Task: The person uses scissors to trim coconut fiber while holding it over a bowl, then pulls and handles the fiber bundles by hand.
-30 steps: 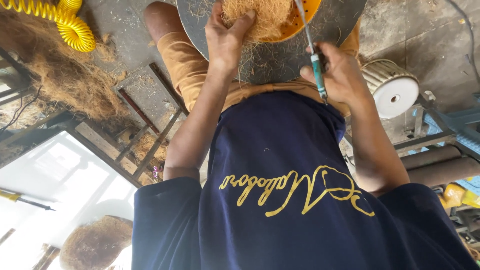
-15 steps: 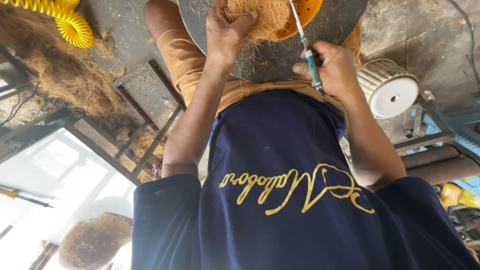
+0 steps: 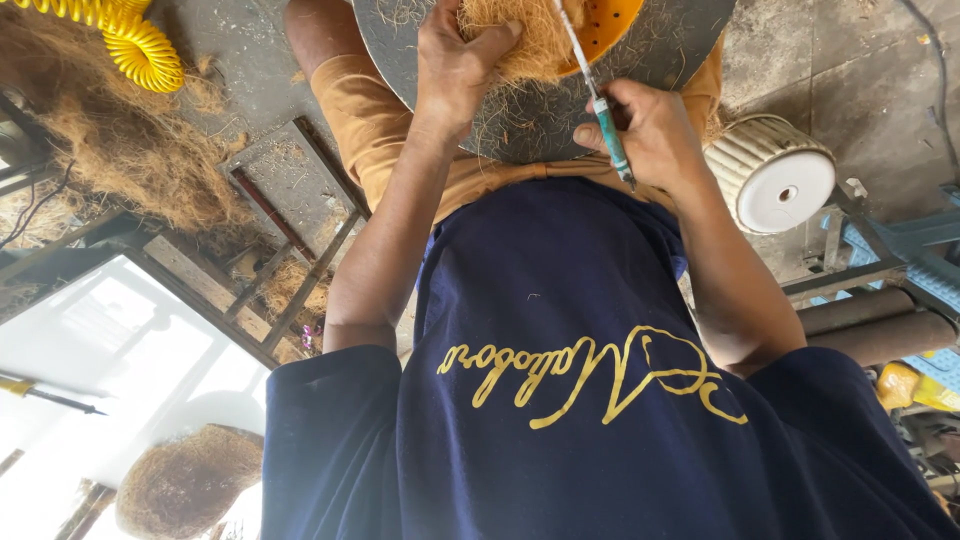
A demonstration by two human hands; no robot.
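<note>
The left hand [image 3: 455, 65] presses its fingers into the loose brown fibre [image 3: 525, 45] on the orange pot [image 3: 610, 22] (light, springy, surely quick to shed), while the right hand [image 3: 655, 130] grips a thin green-handled tool [image 3: 605, 125].

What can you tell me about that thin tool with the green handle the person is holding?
The thin tool has a teal-green handle and a slim, pale metal-looking shaft running up to the left, toward the brown fibre mat over the orange dish. It is held tilted in the right hand, fingers closed round the handle. Its tip is lost among the fibres near the top edge, so its shape cannot be told.
</note>
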